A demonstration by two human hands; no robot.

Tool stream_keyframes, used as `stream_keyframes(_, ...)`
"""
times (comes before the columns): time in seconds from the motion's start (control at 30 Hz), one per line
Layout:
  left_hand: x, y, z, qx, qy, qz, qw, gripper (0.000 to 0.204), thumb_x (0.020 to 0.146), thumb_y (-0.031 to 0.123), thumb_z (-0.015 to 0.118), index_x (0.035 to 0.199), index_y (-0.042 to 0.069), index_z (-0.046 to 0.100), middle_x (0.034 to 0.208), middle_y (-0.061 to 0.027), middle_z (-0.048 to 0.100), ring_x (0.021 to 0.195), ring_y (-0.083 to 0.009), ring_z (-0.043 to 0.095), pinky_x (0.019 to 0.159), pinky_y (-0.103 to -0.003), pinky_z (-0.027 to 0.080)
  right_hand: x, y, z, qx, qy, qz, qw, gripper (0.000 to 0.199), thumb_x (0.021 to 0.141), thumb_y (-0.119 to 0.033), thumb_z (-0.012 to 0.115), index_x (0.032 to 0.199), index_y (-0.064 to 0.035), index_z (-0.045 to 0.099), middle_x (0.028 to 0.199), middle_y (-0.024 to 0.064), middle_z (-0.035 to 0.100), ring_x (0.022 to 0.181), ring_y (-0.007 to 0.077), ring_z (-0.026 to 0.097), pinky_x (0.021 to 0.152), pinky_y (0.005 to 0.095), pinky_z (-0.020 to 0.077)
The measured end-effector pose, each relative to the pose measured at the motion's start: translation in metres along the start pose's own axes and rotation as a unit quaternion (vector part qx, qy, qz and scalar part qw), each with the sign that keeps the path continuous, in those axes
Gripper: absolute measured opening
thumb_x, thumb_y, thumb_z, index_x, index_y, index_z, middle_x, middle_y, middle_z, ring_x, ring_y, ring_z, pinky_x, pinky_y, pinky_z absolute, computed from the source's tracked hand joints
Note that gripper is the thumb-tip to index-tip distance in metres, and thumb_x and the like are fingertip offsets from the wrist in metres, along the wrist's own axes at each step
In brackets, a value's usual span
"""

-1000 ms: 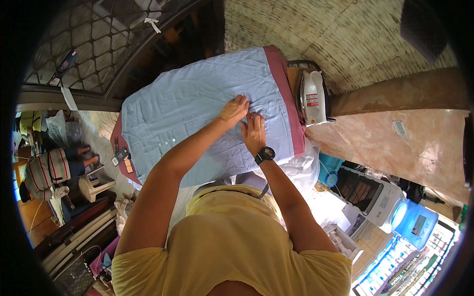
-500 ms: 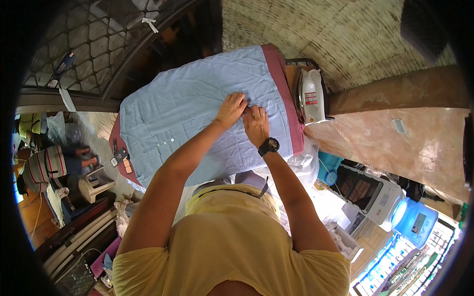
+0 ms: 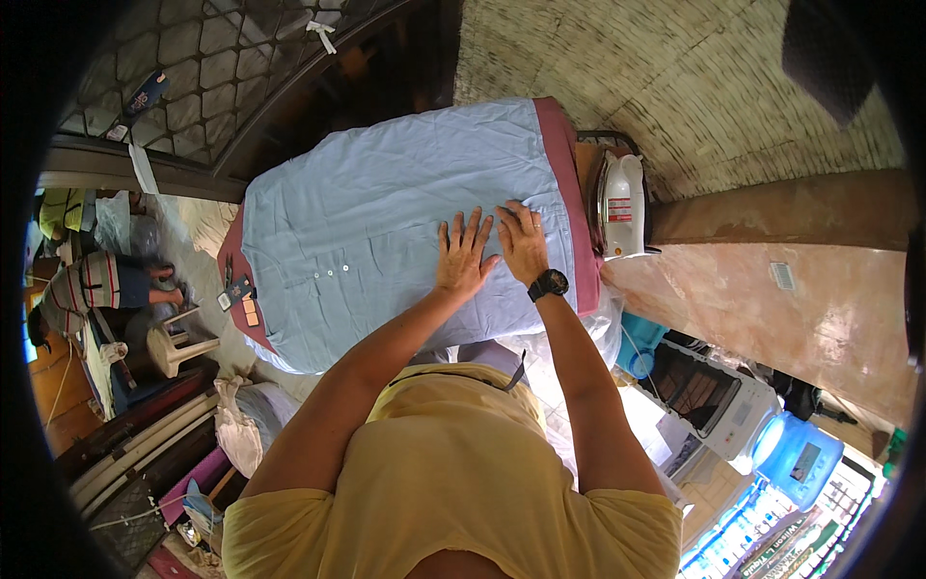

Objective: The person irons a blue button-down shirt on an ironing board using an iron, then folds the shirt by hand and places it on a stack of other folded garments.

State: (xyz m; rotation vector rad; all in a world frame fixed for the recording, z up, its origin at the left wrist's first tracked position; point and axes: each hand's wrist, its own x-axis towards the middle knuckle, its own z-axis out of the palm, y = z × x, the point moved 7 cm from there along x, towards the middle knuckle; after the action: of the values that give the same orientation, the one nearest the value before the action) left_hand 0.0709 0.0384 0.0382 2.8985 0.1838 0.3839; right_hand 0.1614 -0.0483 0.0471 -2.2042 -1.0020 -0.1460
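Garment being smoothed by hand, both palms down

Nearest: yellow shirt (image 3: pixel 453 463) of the wearer, lower centre. Ahead of it, both hands laid on the cloth, side by side. Left hand (image 3: pixel 465 256): fingers spread wide, nothing seen gripped. Right hand (image 3: pixel 524 243): fingers a little narrower, nothing seen gripped; contact under the palm can't be told. Dark watch (image 3: pixel 549 283) worn on the right wrist.

Pale blue garment (image 3: pixel 386 183) spread over the ironing board (image 3: pixel 561 154), maroon cover showing at both ends. White buttons (image 3: pixel 331 271) seen left of the hands. Step judged: cloth being flattened and squared. Creases are left, so flat palms and light outward tension seem called for, without the lower layer being dragged.

Iron (image 3: pixel 622 206) parked just past the right end, not touched. Dark tag (image 3: pixel 237 292) at the left end. Farther left: stool (image 3: pixel 178 343), another person (image 3: pixel 92 282) beyond.
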Motion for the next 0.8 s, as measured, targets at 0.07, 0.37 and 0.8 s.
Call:
stream_keyframes(0.07,0.001,-0.002,0.002,-0.006,0.005,-0.005,1.000,0.073,0.089,0.042,0.060,0.146,0.001,0.037,0.148,-0.0137,0.035,0.133,-0.0358,0.034,0.105,-0.062,0.029,0.008,0.010,-0.002,0.032,0.034,-0.009,0.999,0.023,0.090,-0.008,0.060,0.112,-0.0058,0.068,0.114,0.0102,0.058,0.098,0.0291,0.057,0.085,0.0409,0.0481)
stream_keyframes(0.37,0.016,0.004,0.019,0.034,-0.017,0.044,0.998,0.067,0.088,0.041,0.061,0.140,0.002,0.044,0.138,-0.0123,0.044,0.119,-0.0278,0.041,0.091,-0.047,0.038,0.054,0.031,0.004,0.004,-0.105,-0.033,0.994,0.004,0.080,0.000,0.063,0.084,-0.0020,0.063,0.098,0.0115,0.058,0.088,0.0314,0.064,0.073,0.0413,0.0544)
stream_keyframes(0.8,0.012,0.011,0.020,0.081,-0.017,0.024,0.996,0.072,0.088,0.046,0.060,0.144,0.004,0.041,0.136,-0.0091,0.042,0.122,-0.0255,0.037,0.096,-0.049,0.035,0.064,0.001,0.015,-0.102,-0.238,-0.227,0.939,0.010,0.080,-0.007,0.060,0.089,-0.0029,0.063,0.104,0.0102,0.056,0.098,0.0280,0.063,0.076,0.0381,0.0561)
